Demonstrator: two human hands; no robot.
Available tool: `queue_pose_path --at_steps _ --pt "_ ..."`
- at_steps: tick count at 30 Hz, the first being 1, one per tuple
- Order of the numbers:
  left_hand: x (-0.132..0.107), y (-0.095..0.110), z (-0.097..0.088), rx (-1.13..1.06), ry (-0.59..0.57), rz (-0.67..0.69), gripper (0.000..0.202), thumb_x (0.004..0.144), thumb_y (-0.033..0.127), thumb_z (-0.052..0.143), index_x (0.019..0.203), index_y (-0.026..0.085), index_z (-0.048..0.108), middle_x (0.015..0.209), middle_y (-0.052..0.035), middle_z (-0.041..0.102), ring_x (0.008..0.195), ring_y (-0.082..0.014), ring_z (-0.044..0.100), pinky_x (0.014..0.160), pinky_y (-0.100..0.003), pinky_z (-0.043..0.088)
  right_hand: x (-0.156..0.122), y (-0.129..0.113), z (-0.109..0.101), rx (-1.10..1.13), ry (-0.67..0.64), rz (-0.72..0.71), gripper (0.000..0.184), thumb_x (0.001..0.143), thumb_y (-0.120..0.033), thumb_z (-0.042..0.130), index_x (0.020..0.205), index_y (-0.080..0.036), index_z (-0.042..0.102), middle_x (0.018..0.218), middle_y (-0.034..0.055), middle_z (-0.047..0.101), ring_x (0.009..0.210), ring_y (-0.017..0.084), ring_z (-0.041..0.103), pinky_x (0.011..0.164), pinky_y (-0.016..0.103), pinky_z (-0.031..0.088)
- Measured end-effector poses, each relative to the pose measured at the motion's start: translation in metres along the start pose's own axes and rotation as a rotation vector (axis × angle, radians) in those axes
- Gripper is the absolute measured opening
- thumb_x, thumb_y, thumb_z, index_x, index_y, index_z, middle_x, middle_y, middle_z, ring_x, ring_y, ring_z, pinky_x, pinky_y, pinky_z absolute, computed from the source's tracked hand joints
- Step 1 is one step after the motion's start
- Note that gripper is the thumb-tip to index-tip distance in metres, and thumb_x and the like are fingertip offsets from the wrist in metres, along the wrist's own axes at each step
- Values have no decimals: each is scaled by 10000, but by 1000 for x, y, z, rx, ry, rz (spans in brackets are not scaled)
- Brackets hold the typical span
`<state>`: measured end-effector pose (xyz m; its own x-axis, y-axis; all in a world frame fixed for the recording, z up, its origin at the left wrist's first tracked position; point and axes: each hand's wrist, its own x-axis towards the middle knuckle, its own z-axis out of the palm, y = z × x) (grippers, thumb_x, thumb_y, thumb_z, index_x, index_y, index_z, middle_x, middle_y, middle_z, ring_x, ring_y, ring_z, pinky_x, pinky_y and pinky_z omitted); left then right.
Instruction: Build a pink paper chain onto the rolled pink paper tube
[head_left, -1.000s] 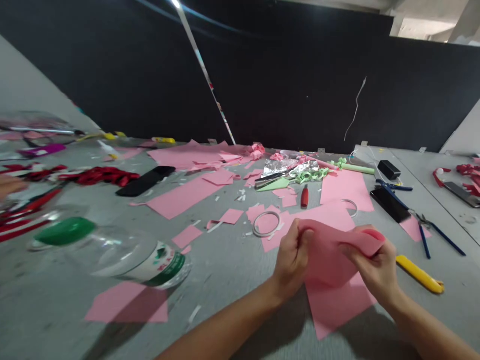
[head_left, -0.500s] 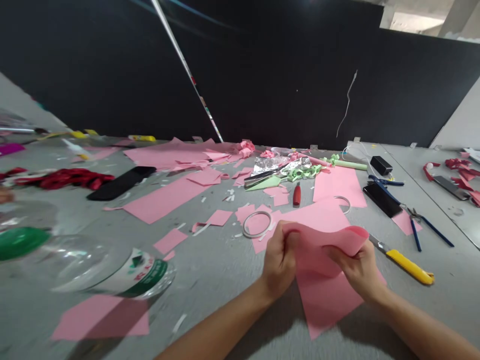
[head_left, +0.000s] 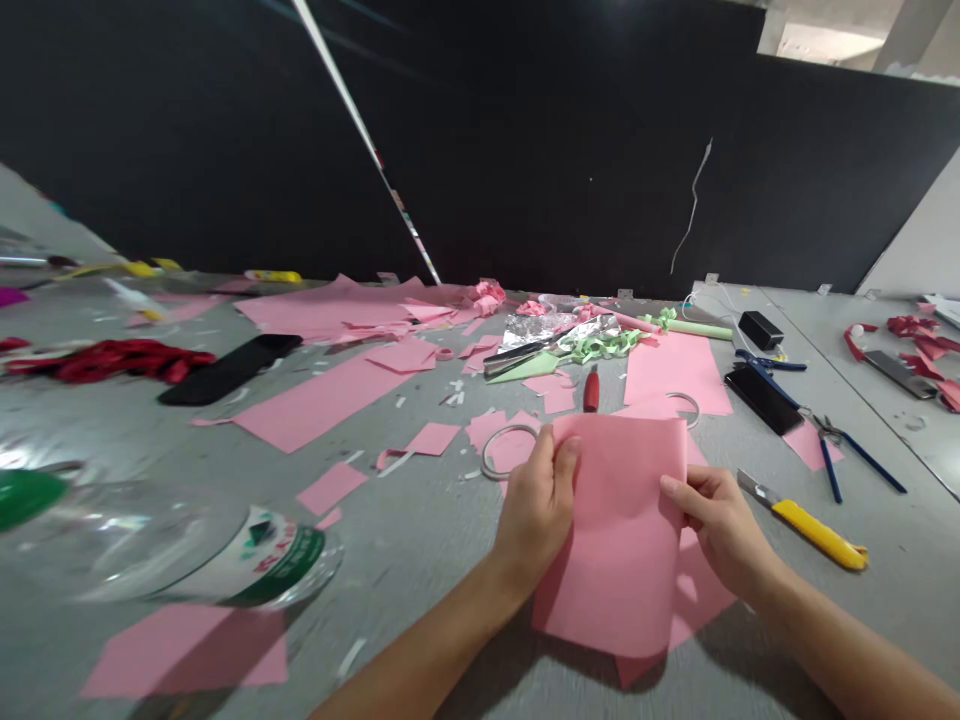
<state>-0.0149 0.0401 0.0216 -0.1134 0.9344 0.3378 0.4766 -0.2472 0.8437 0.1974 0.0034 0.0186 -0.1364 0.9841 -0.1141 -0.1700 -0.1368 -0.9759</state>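
A folded sheet of pink paper [head_left: 619, 530] is raised off the grey table between both hands. My left hand [head_left: 536, 505] is closed on its left edge, thumb on the near face. At the right edge, my right hand [head_left: 712, 515] pinches the paper, with its thumb in front. Another part of pink paper shows below and behind at the lower right; whether it is the same sheet I cannot tell. Just beyond the left hand lies a white ring [head_left: 512, 450]. A yellow utility knife [head_left: 817, 533] rests right of the right hand.
A clear plastic bottle [head_left: 195, 550] lies at the left, blurred. Pink paper scraps [head_left: 330, 487] are strewn about. Pliers [head_left: 829, 450] and a black phone [head_left: 761, 397] lie at the right. Scissors [head_left: 525, 352] and a red-handled tool [head_left: 592, 390] are further back, before a black panel [head_left: 525, 140].
The pink paper, curled at its top before, now hangs flatter as a folded rectangle facing me. My right hand has shifted its grip to the right edge. The bottle appears slightly further left.
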Motion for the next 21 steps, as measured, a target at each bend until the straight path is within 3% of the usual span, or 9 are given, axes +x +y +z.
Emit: queue_pose_path --at_steps 8,14,21 --pt "-4 -9 6 122 -143 -43 279 1050 468 411 864 265 453 652 38 521 610 -211 531 621 -319 365 13 -6 -7 46 180 -32 565 803 -630 872 573 -179 620 587 -30 514 576 130 483 630 295 492" --pt "-1 -7 7 140 -170 -24 275 1038 465 417 846 270 447 621 44 508 567 -204 499 602 -316 342 18 -2 -12 76 214 -64 451 820 -589 862 692 -168 762 694 23 679 659 167 613 668 305 544" --pt "-3 -7 7 171 -171 -11 256 1035 434 417 837 273 436 607 47 505 555 -201 499 590 -312 343 20 -3 -11 120 237 -58 429 779 -542 868 634 -163 730 629 3 627 590 143 559 626 298 531"
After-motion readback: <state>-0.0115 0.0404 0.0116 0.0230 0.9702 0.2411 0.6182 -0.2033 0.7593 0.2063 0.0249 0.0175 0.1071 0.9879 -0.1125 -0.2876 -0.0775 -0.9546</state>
